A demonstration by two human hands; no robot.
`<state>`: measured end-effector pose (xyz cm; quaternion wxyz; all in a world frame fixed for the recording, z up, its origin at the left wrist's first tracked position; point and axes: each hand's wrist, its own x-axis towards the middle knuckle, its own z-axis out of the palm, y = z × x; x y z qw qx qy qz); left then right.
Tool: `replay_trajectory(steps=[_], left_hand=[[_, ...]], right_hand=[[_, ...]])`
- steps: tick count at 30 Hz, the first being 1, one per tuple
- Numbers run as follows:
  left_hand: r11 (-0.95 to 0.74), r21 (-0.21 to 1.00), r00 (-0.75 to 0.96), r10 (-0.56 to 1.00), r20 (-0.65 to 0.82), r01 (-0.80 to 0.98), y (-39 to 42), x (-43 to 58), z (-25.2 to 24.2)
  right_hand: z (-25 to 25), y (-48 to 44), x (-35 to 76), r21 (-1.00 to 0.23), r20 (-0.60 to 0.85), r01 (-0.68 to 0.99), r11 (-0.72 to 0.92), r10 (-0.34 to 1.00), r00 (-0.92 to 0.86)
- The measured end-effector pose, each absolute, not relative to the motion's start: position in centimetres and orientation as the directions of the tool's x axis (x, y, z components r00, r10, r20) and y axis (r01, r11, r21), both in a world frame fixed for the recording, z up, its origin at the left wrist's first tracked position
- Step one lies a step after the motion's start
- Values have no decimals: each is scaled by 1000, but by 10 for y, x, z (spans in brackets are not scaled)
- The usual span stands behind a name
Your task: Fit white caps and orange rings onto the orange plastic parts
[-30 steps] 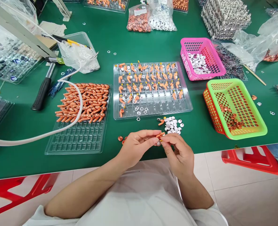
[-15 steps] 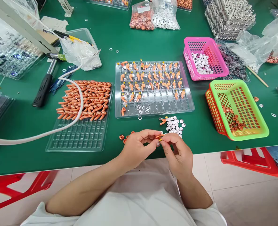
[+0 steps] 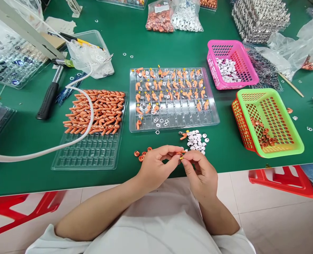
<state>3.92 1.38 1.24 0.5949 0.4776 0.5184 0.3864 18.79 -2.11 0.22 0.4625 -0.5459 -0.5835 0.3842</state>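
Observation:
Close to the table's front edge, my left hand (image 3: 156,165) and my right hand (image 3: 200,170) meet with pinched fingers. Between them is a small orange part with a yellow tip (image 3: 182,158), mostly hidden by the fingertips. Just beyond my right hand lie a pile of white discs (image 3: 197,141) and a small orange piece with a yellow tip (image 3: 183,135). Several round orange pieces (image 3: 141,158) rest beside my left hand. Farther off, a clear compartment tray (image 3: 198,119) holds rows of curved orange pieces with yellow tips and some white rings.
A clear tray (image 3: 84,155) of stacked orange parts stands left, a white cable (image 3: 74,144) looping across it. A hammer (image 3: 50,95) lies farther left. Right are a pink basket (image 3: 215,74) of white discs and a green basket (image 3: 283,153) with orange pieces. Filled bags (image 3: 160,19) are behind.
My left thumb has shifted slightly toward the right over the held part, covering more of it. Both hands otherwise stay in place; the whole view has shifted very slightly.

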Motion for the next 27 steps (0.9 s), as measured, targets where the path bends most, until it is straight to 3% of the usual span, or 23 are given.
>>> replay_trajectory(steps=[11, 19, 27], left_hand=[[151, 985, 313, 934, -170, 84, 11, 30, 17], [143, 975, 340, 920, -194, 170, 12, 26, 14], [182, 977, 449, 868, -214, 112, 15, 20, 13]], right_hand=[[7, -15, 188, -871, 255, 430, 239, 967, -22], [1, -13, 196, -780, 326, 512, 360, 932, -158], [15, -1, 210, -840, 134, 482, 248, 957, -259]])
